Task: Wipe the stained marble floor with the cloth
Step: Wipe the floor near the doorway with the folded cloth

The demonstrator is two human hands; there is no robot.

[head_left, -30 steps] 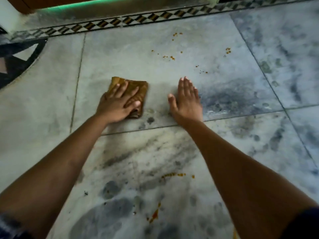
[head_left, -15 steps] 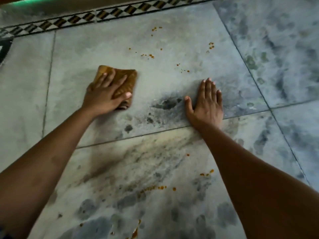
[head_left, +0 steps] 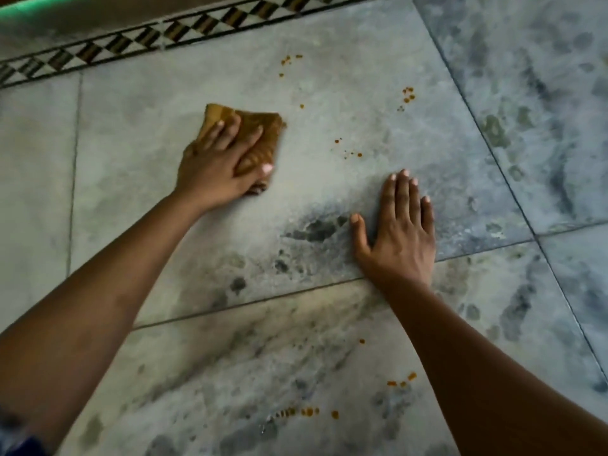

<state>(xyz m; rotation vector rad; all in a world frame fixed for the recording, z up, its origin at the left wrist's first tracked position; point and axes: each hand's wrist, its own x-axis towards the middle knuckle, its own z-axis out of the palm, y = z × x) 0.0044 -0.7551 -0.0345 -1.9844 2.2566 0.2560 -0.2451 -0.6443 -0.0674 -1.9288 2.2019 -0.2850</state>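
A folded brown-yellow cloth lies on the grey marble floor. My left hand presses flat on top of it, fingers spread over the fabric, thumb along its right side. My right hand rests palm-down on the bare floor to the right, fingers apart and holding nothing. Small orange stain spots dot the tile between the cloth and my right hand. More orange spots lie farther away, and others sit on the nearer tile.
A patterned black-and-white border strip runs along the far edge of the floor. Dark veined patches mark the marble near my right thumb. Tile joints cross below both hands.
The view has shifted, so both hands sit lower and more to the right in frame. My left hand and the cloth have slid a little toward the orange spots. My right hand stays planted.
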